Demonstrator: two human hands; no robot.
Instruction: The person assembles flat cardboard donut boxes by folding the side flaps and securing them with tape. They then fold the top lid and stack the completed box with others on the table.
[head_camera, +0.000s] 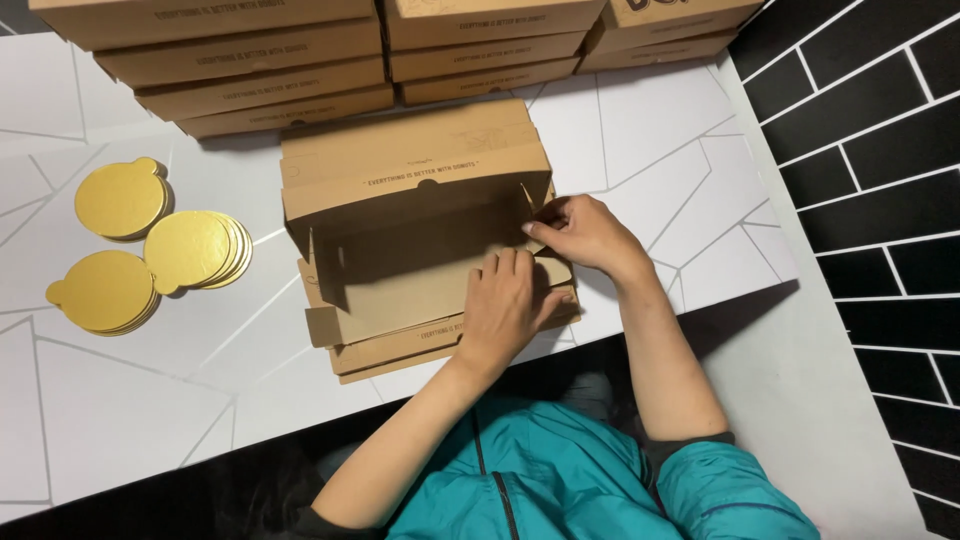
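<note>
A brown cardboard box (420, 230) lies half folded on the white table, its lid flap raised at the back and a side flap standing up at the left. My left hand (505, 305) presses flat on the box's floor near its right end. My right hand (585, 235) pinches the small right side flap of the box at its corner. The box rests on top of a flat unfolded box blank (400, 350) whose edge sticks out toward me.
Stacks of folded brown boxes (260, 70) line the table's far edge. Three piles of round gold cake boards (150, 245) lie at the left. A black tiled wall (880, 150) runs along the right. The table's near edge (300, 410) crosses in front of my teal jacket.
</note>
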